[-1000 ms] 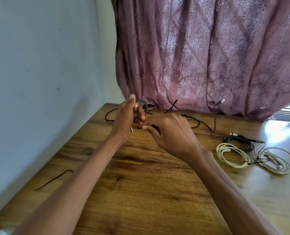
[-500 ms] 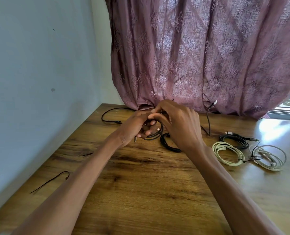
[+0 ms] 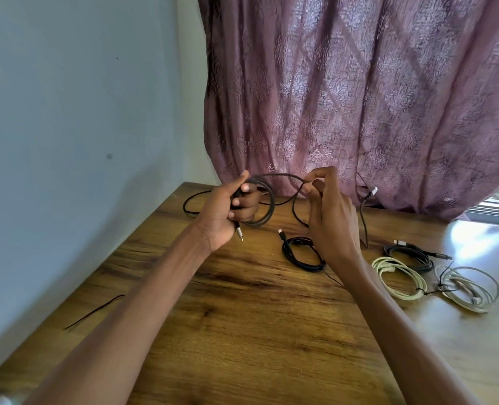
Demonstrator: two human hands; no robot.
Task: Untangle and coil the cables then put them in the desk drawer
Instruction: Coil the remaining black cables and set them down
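Note:
My left hand [image 3: 224, 211] grips several loops of a dark grey cable [image 3: 267, 206], held above the wooden desk [image 3: 242, 331], its metal plug poking down below the palm. My right hand [image 3: 330, 217] pinches the same cable's free run, which arcs from the coil across to my fingers. On the desk under my right wrist lies a coiled black cable [image 3: 300, 254]. Further right lie a coiled dark cable [image 3: 411, 254] and two coiled cream cables [image 3: 397, 277], [image 3: 470, 287]. No drawer is in view.
A loose dark cable end with a silver plug [image 3: 368, 200] rises by the mauve curtain [image 3: 359, 97] behind the desk. A thin black wire [image 3: 93, 311] lies near the left wall. Another cable stretch loops at the desk's far left corner [image 3: 189, 206].
My hands have drawn apart and lifted. The left now holds the coil upright, and the right has pulled out a new arc of cable. The coiled black cable lies uncovered on the desk.

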